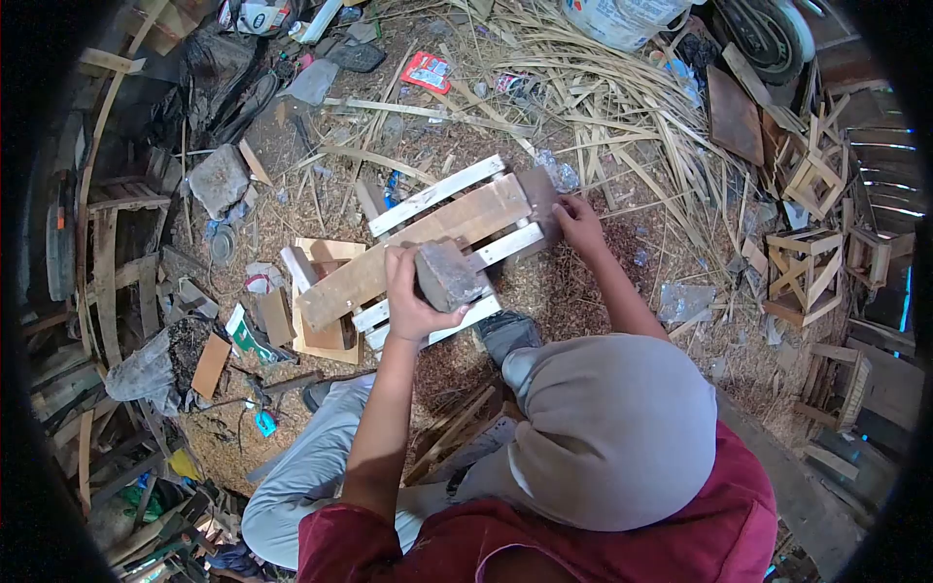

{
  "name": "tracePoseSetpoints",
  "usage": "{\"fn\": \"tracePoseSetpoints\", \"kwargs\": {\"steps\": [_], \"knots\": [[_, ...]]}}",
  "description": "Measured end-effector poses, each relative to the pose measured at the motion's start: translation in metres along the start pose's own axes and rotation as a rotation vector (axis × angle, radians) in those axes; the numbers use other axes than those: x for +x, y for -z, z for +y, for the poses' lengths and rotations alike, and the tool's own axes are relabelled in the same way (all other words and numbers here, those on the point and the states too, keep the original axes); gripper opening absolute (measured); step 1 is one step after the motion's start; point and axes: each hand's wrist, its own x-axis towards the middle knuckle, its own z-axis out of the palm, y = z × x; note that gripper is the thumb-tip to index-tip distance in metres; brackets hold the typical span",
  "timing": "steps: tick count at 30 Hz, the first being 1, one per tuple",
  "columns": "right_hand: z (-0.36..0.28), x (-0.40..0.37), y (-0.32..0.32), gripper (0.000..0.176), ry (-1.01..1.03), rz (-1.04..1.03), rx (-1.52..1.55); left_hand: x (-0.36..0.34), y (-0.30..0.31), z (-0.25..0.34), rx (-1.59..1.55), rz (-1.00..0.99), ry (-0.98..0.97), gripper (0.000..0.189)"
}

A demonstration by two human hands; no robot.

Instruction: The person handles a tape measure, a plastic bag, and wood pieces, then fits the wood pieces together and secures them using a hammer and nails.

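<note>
My left hand is wrapped round a grey-brown block, held over the slatted piece. Beneath it lies a wide brown board, running diagonally across several pale slats. My right hand is at the right end of the slatted piece, with its fingers pressed on a dark flat board. Part of the slats is hidden under the block and my left hand. A light wooden frame lies below the left end of the brown board.
A grey stone block lies at the upper left. Split strips are heaped at the upper right, near a white sack. Small wooden frames stand on the right. Wood scraps line the left side. Wood shavings cover the floor.
</note>
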Motion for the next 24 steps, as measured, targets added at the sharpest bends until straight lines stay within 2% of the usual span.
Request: {"fn": "tracePoseSetpoints", "kwargs": {"steps": [4,10,13,14,17,18,21,22,24], "knots": [[-0.032,0.003,-0.009,0.047,0.022,-0.136,-0.056,-0.021,0.023,-0.022,-0.034,0.066,0.038,0.102],[-0.044,0.005,-0.036,0.038,-0.048,-0.262,-0.062,-0.047,0.041,-0.045,-0.041,0.077,0.082,0.101],[-0.047,0.003,-0.058,0.034,0.084,-0.348,-0.211,-0.051,0.037,-0.049,-0.016,0.045,0.065,0.1],[-0.045,-0.004,-0.065,0.031,0.161,-0.203,-0.105,-0.05,0.036,-0.049,-0.002,0.033,0.055,0.1],[-0.103,-0.032,-0.067,0.033,0.312,0.13,-0.337,-0.045,0.039,-0.038,-0.052,0.049,0.116,0.098],[-0.105,-0.032,-0.073,0.038,0.31,0.053,-0.089,-0.045,0.037,-0.04,-0.11,0.081,0.135,0.097],[-0.109,-0.037,-0.112,0.047,0.226,-0.202,0.318,-0.046,0.04,-0.045,-0.068,0.1,0.096,0.098],[-0.128,-0.043,-0.109,0.052,0.236,-0.282,0.24,-0.043,0.044,-0.039,-0.055,0.073,0.104,0.099],[-0.14,-0.041,-0.115,0.052,0.316,-0.206,0.029,-0.046,0.048,-0.036,-0.055,0.094,0.131,0.099]]}}
